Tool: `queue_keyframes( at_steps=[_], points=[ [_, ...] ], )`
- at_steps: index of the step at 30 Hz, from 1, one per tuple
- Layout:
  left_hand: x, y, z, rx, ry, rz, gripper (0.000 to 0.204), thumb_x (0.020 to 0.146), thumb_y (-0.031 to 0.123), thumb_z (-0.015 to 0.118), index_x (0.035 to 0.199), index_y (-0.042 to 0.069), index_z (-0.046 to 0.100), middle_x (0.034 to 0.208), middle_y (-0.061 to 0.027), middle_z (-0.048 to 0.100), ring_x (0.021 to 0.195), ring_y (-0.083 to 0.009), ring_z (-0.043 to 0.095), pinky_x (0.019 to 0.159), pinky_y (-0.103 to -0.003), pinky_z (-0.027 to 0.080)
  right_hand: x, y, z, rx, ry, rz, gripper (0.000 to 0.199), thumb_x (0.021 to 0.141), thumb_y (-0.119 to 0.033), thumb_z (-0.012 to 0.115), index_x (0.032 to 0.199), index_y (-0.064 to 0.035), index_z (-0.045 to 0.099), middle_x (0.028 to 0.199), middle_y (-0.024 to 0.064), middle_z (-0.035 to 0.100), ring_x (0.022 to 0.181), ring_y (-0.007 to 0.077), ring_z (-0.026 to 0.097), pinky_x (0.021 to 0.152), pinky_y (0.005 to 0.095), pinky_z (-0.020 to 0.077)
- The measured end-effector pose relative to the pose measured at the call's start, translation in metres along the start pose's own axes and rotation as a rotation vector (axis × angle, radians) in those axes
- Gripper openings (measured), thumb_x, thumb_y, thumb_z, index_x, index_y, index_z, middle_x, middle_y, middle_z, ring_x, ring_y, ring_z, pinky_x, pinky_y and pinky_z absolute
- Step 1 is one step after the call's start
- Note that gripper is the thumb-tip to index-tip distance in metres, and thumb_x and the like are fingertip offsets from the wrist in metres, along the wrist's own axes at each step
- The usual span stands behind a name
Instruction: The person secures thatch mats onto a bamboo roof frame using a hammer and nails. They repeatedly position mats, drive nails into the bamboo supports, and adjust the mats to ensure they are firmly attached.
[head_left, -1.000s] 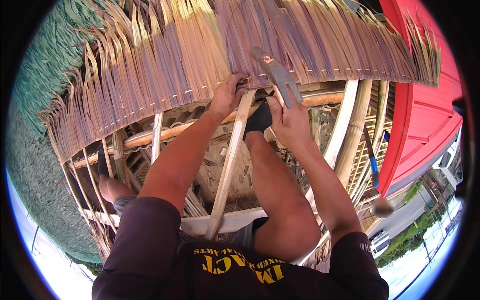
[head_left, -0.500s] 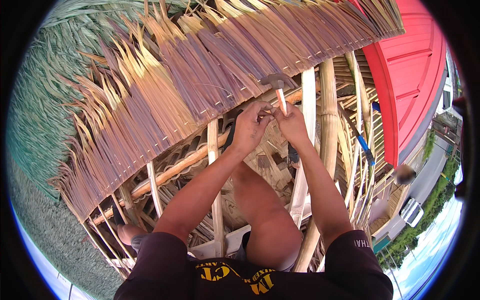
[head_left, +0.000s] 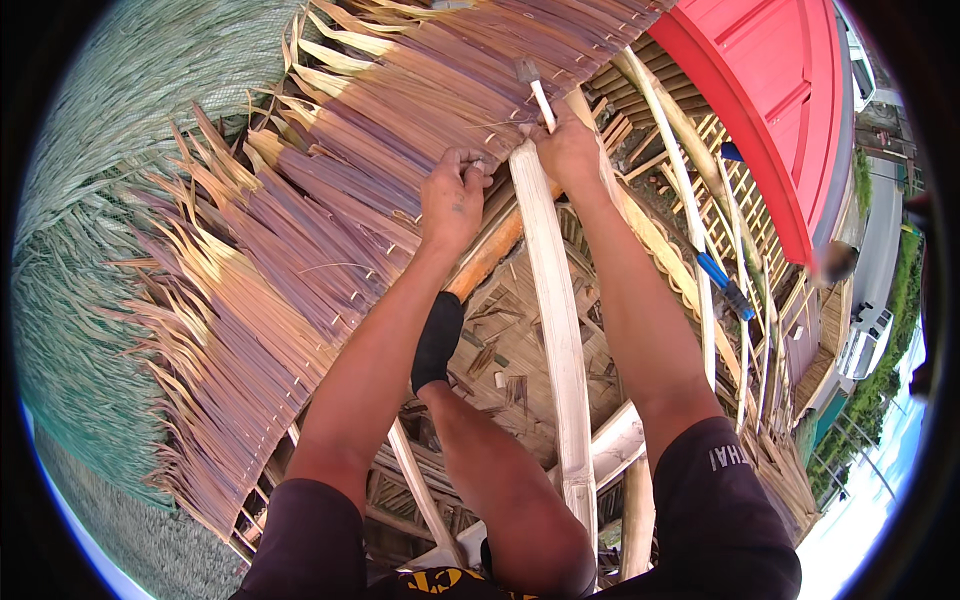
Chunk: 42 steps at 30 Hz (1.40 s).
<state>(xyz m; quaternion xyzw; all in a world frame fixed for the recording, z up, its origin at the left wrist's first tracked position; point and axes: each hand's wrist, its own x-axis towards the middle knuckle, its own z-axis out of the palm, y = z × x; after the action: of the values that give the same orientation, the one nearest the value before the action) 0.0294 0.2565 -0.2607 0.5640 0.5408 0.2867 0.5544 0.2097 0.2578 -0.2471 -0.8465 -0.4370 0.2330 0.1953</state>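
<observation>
A hammer (head_left: 541,104) with a pale handle is gripped in my right hand (head_left: 570,152), its head lying over the lower edge of the thatch panel (head_left: 390,140). That hand is just above the upper end of a pale split-bamboo rafter (head_left: 548,260). My left hand (head_left: 455,200) is at the stitched lower edge of the dried-leaf thatch, left of the rafter. Its fingers are bent together in a pinch; whatever is between them is too small to make out.
Below are a woven bamboo surface (head_left: 520,320) and my bare leg (head_left: 490,450) with a dark sock. A blue-handled tool (head_left: 722,283) hangs among bamboo strips at the right. Beyond it lies a red metal roof (head_left: 760,90). Green netting (head_left: 120,250) covers thatch at the left.
My hands, which were together at the hammer's handle, are now apart. The right has carried the hammer to the rafter's top, and the left is at the thatch edge. The view has shifted.
</observation>
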Motion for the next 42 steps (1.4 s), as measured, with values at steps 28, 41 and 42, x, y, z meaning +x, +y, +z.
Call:
queue_keyframes(
  at_steps=[28,41,42],
  points=[
    [0.043,-0.029,0.053,0.354,0.128,0.237,0.017,0.091,0.011,0.064,0.105,0.004,0.070,0.108,-0.0196,0.062,0.098,-0.0414,0.063,0.087,-0.049,0.050,-0.086,-0.031,-0.072,-0.265,-0.316,-0.323,0.082,0.092,-0.002,0.055,0.163,-0.0226,0.018,0.101,0.0279,0.060,0.079,0.0470,0.064,0.073,0.0550,0.0532],
    [-0.020,-0.018,0.066,-1.301,0.393,-0.988,0.049,0.100,0.034,0.067,0.135,0.003,0.050,0.134,-0.0074,0.057,0.126,-0.0214,0.055,0.109,-0.036,0.048,-0.071,0.001,-0.048,-0.324,-0.369,-0.244,0.078,0.091,-0.005,0.052,0.162,-0.0171,0.021,0.092,0.0285,0.067,0.087,0.0438,0.068,0.077,0.0551,0.0530],
    [-0.018,-0.020,0.069,-1.416,0.424,-0.886,0.049,0.101,0.032,0.066,0.137,0.004,0.049,0.137,-0.0082,0.055,0.128,-0.0221,0.053,0.112,-0.036,0.046,-0.071,0.001,-0.047,-0.337,-0.373,-0.228,0.078,0.091,-0.005,0.052,0.162,-0.0165,0.021,0.091,0.0284,0.067,0.087,0.0435,0.068,0.076,0.0552,0.0528]
  ],
)
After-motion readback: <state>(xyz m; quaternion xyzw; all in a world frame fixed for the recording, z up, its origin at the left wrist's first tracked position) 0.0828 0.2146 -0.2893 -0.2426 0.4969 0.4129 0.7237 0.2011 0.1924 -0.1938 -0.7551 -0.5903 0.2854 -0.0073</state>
